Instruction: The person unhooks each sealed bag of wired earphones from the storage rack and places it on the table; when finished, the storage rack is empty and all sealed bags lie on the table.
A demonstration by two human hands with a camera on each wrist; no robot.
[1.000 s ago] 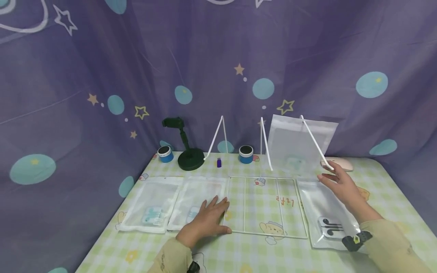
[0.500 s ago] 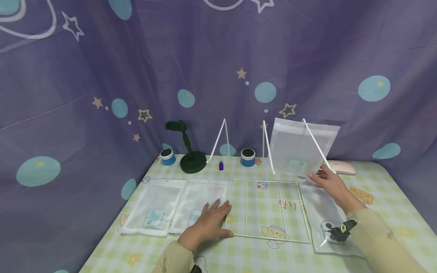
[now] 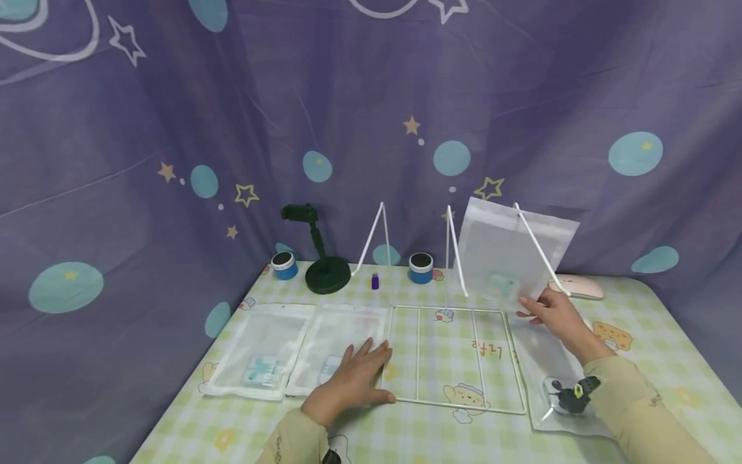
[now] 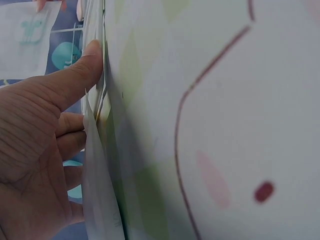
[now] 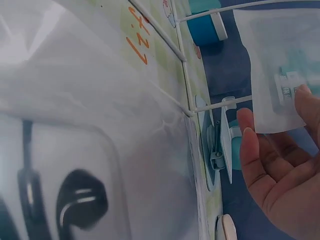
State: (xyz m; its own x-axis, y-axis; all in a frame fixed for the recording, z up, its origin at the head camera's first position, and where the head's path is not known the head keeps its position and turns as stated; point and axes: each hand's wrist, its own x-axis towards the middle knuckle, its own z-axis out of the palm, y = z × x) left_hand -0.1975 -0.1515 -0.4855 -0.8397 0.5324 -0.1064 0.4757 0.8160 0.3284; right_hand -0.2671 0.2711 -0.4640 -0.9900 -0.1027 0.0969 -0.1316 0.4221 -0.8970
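Observation:
My right hand (image 3: 559,322) pinches the lower corner of a frosted zip bag (image 3: 504,248), with the thumb in front and fingers behind. Inside the bag shows a small teal item with a white label (image 5: 290,85). The bag hangs from the right prong (image 3: 542,251) of a white wire rack (image 3: 440,405). My left hand (image 3: 350,380) rests with spread fingers at the rack's left edge, over a second frosted bag (image 3: 348,322). In the left wrist view the thumb (image 4: 80,70) lies against the rack's base. A clear bag holding black earphones (image 3: 547,361) lies under my right forearm.
Another frosted bag (image 3: 261,348) lies at the left. Behind stand a dark green phone stand (image 3: 327,276), two blue jars with dark tops, the nearer-centre jar (image 3: 420,269) behind the rack, and a tiny purple item (image 3: 375,281). A pink mouse (image 3: 580,286) sits back right.
My right hand has moved from the prong's tip down and left to the hanging bag's lower corner and taken hold of it. The bag now tilts slightly. My left hand stays put.

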